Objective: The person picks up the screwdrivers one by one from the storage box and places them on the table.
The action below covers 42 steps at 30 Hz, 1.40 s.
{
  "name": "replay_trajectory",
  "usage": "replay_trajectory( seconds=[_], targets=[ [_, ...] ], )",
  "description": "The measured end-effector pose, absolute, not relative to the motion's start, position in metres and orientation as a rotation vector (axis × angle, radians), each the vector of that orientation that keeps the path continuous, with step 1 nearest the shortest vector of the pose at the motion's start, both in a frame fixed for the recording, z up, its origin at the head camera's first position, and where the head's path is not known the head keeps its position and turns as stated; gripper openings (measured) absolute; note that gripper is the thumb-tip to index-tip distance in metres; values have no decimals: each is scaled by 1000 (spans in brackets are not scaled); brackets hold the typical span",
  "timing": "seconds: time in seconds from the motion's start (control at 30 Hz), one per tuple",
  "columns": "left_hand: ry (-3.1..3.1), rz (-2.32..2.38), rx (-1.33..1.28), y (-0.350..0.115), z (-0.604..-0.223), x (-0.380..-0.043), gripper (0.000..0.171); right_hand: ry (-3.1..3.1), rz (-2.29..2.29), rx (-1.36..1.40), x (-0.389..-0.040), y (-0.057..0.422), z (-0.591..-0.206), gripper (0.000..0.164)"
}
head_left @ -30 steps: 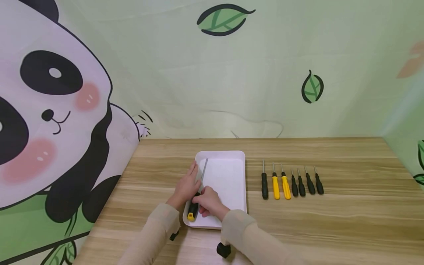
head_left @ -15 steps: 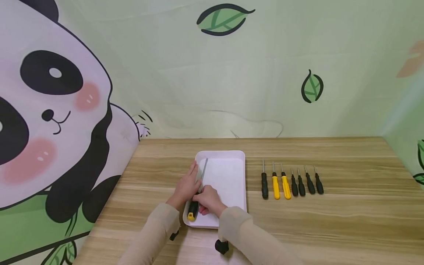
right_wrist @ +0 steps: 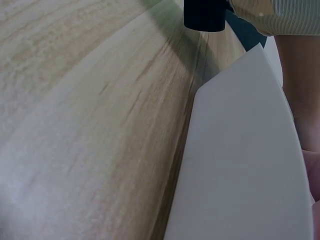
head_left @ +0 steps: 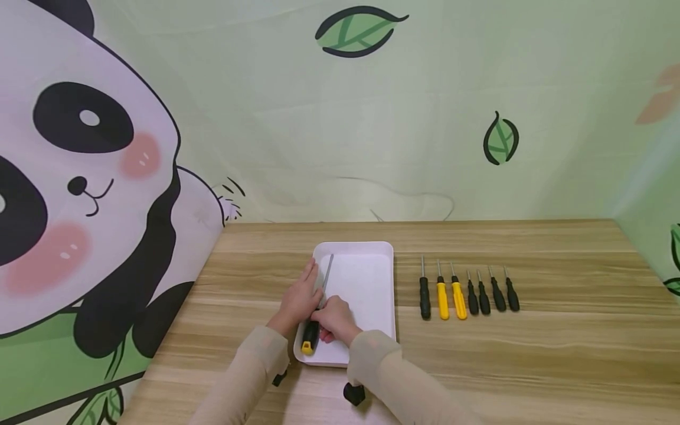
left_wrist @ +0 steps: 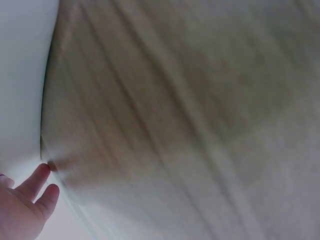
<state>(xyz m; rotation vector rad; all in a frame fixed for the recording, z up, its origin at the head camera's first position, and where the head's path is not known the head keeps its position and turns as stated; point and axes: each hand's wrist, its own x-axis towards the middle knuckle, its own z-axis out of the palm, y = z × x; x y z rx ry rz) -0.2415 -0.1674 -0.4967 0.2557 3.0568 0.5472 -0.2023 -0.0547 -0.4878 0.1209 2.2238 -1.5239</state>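
Note:
A large screwdriver (head_left: 310, 335) with a black handle and yellow end lies in the white tray (head_left: 372, 289) along its left side, its shank pointing to the far end. My right hand (head_left: 336, 317) pinches the upper handle between thumb and curled fingers; some of the fingers are hidden. Straight-fingered, my left hand (head_left: 300, 302) rests against the tray's left wall. In the left wrist view two fingertips of that left hand (left_wrist: 30, 202) touch the white wall from outside. The right wrist view mostly holds the tray's outer wall (right_wrist: 240, 160).
To the right of the tray, several smaller screwdrivers stand in a row on the wooden table (head_left: 531, 366): a black one (head_left: 424, 298), two yellow ones, including a yellow screwdriver (head_left: 443, 298), then small black ones (head_left: 497, 295). A printed cloth (head_left: 425, 118) hangs behind.
My right wrist and sleeve have shifted slightly left, with the hand still at the screwdriver's handle. The left hand, tray and row of screwdrivers look unmoved.

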Motion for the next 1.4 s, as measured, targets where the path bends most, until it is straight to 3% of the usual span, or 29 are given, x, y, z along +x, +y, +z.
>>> replay_trajectory(
  seconds=[1.4],
  targets=[
    [3058, 565, 275, -170, -501, -244, 59, 2323, -1511, 64, -202, -53, -492, 18]
  ],
)
